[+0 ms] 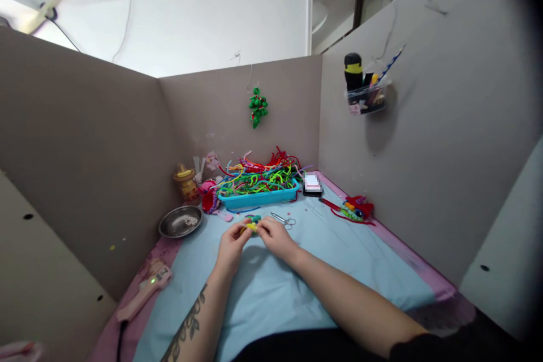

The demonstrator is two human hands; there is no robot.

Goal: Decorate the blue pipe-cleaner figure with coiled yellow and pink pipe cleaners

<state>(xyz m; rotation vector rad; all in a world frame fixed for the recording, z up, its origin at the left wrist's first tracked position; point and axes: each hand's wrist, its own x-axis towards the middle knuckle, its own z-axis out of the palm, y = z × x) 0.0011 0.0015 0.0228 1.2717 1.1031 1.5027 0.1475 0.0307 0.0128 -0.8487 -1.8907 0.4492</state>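
My left hand [233,239] and my right hand [274,236] meet over the middle of the table. Both have their fingers pinched on a small yellow pipe-cleaner piece [251,227], whose exact shape the fingers partly hide. Just behind it shows a teal fuzzy piece [254,218]; whether it is joined to the yellow one I cannot tell. Scissors [289,223] lie on the light blue cloth [339,283], a little beyond my right hand. Past them stands a blue tray [259,198] heaped with pipe cleaners [265,175] in many colours.
On the left are a metal bowl [169,226] with small white bits, a pink glue gun [146,292] with a green light, and a yellow cup [185,184]. Colourful pipe-cleaner pieces [354,210] lie right. Grey partitions [237,119] surround the table; a clear box [368,96] hangs there.
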